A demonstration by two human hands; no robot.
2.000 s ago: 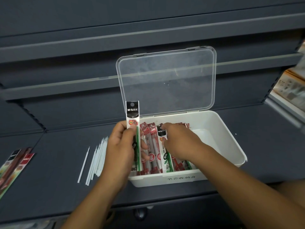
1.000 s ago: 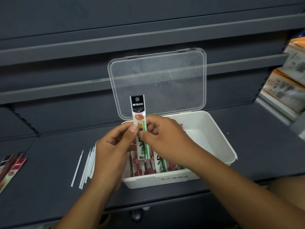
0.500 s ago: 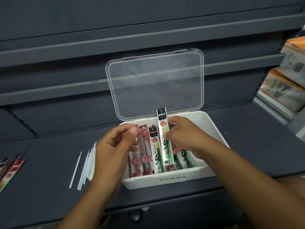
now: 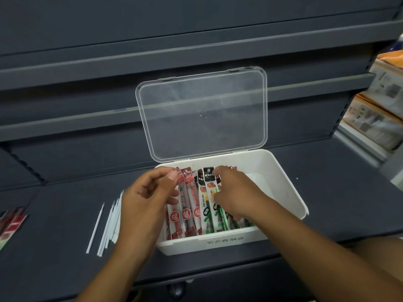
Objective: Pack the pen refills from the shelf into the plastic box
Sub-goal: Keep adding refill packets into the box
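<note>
Head: right hand (image 4: pixel 233 192) seemingly pinches M&G pack (image 4: pixel 209 178); red packs (image 4: pixel 188 201) marked 福.

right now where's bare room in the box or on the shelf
Free: the plastic box's right end, between the right hand and the right wall; the shelf right of the box. Crowded: the box's left half, red refill packs and green refill packs, left hand above; loose white refills left of it.
</note>
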